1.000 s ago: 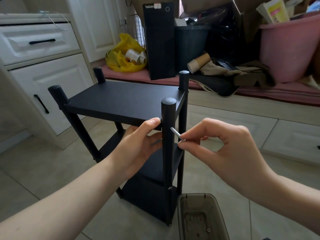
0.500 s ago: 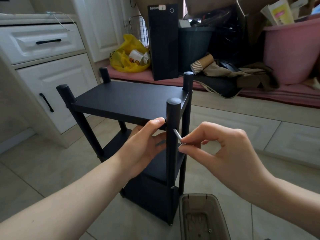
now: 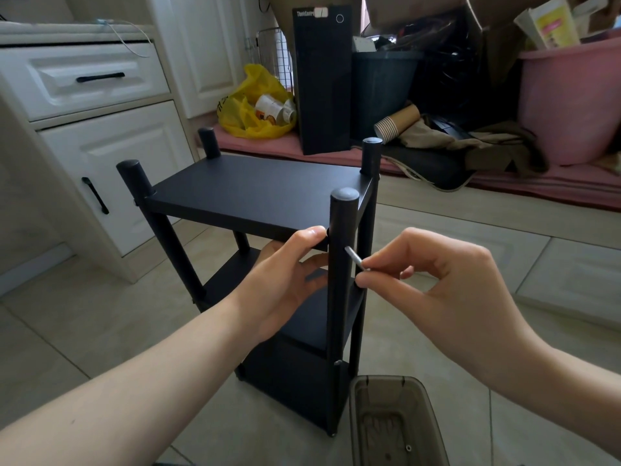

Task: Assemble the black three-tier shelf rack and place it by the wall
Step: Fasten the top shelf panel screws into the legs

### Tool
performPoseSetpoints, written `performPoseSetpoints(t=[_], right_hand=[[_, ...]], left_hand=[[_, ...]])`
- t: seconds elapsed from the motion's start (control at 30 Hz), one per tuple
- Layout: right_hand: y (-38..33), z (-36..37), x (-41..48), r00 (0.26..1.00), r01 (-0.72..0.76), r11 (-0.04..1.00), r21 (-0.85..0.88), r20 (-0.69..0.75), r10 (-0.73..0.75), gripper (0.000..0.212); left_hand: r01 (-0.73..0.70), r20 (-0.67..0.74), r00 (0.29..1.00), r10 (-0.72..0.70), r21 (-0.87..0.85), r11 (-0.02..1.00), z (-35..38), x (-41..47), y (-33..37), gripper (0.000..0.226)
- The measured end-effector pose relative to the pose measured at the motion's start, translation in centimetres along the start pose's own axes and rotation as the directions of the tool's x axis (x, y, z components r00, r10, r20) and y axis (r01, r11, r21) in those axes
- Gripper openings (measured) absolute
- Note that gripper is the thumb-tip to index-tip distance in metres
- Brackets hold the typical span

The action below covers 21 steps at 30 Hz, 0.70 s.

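The black three-tier shelf rack (image 3: 255, 193) stands upright on the tiled floor in the middle of the view, with four round posts rising above its top board. My left hand (image 3: 285, 280) grips the front edge of the top board beside the near right post (image 3: 342, 237), thumb on top and fingers underneath. My right hand (image 3: 437, 284) pinches a small silver hex key (image 3: 356, 260), whose tip meets the side of that post just below the top board.
A brown translucent plastic box (image 3: 396, 422) with small hardware sits on the floor at the rack's near right foot. White cabinets (image 3: 100, 129) stand on the left. Behind lie a black computer tower (image 3: 322, 82), a yellow bag (image 3: 255, 105) and a pink tub (image 3: 571, 95).
The hex key's tip has moved in to touch the post; my right hand shifted slightly left and down. The left hand keeps its grip on the top board.
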State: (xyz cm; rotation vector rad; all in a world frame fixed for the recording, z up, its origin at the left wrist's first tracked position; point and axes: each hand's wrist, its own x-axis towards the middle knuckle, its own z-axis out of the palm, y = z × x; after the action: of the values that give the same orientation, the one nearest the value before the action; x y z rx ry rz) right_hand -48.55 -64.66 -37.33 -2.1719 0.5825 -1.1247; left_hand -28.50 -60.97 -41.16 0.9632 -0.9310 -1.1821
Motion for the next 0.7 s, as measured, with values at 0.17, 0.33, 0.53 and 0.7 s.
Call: performPoseSetpoints(t=[0.17, 0.33, 0.53, 0.7], right_hand=[[0.2, 0.4, 0.2, 0.999, -0.032, 0.999, 0.027, -0.013, 0.032, 0.011], [0.4, 0.7, 0.5, 0.998, -0.051, 0.998, 0.042, -0.017, 0.052, 0.015], [0.6, 1.0, 0.8, 0.996, -0.082, 0.995, 0.055, -0.028, 0.083, 0.015], [0.7, 1.2, 1.2, 0.996, -0.083, 0.996, 0.038, -0.035, 0.084, 0.014]], left_hand=[[-0.01, 0.008, 1.0, 0.01, 0.017, 1.0, 0.0, -0.1, 0.0, 0.033], [-0.012, 0.004, 1.0, 0.012, 0.022, 1.0, 0.0, -0.1, 0.0, 0.034], [-0.001, 0.002, 1.0, 0.001, 0.023, 1.0, 0.0, 0.0, 0.0, 0.037], [-0.003, -0.037, 0.999, 0.004, 0.011, 1.0, 0.0, 0.1, 0.0, 0.049]])
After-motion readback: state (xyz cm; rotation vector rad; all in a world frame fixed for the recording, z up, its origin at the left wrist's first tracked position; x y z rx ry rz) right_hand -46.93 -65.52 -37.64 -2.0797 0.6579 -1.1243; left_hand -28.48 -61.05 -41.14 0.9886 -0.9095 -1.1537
